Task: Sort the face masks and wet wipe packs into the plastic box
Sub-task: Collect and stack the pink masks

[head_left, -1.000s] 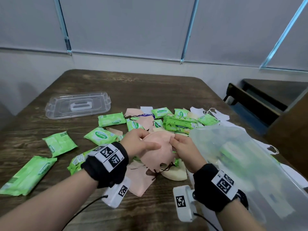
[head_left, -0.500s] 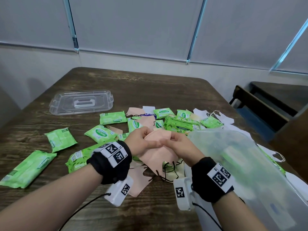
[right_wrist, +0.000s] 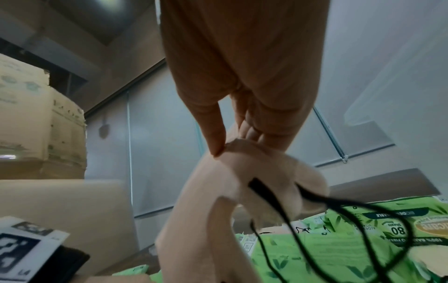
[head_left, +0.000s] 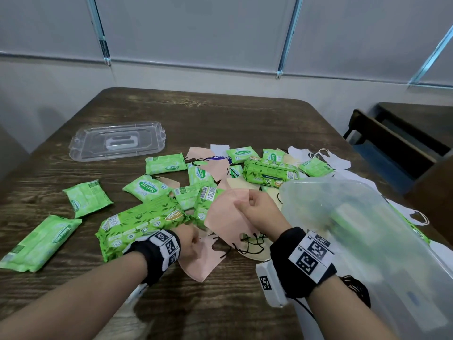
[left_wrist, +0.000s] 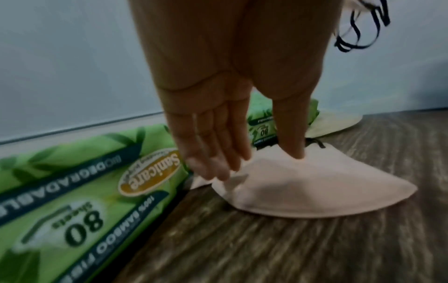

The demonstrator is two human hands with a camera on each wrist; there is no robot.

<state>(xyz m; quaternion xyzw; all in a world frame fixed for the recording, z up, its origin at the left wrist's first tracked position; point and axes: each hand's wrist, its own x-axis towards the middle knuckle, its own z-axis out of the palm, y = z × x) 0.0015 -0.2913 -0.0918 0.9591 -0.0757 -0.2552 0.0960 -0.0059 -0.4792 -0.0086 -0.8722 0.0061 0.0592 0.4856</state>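
peach fabric hangs from the right hand, which pinches the top edge of a face mask between thumb and fingertips, just left of the plastic box. in the right wrist view the mask droops in soft folds under the thumb, its black ear loops trailing loose below.

the left hand is down on the table, further left of the box and nearer the person. in the left wrist view its fingers are straight and close together, the thumb set apart, all touching a second peach mask that lies flat on the wood just beside a large green wipe pack. i cannot tell whether it has a grip on it yet.

the masks look very light and limp. they probably fold and slide over each other, and the loops seem likely to snag on neighbours, so a pinch at a firm seamed edge should work best, with the loops gathered in. the wipe packs, scattered left of and beyond the box, look soft, plump and glossy, so likely slippery. a grasp across the width should suit them. the clear lid lies far left of the box.
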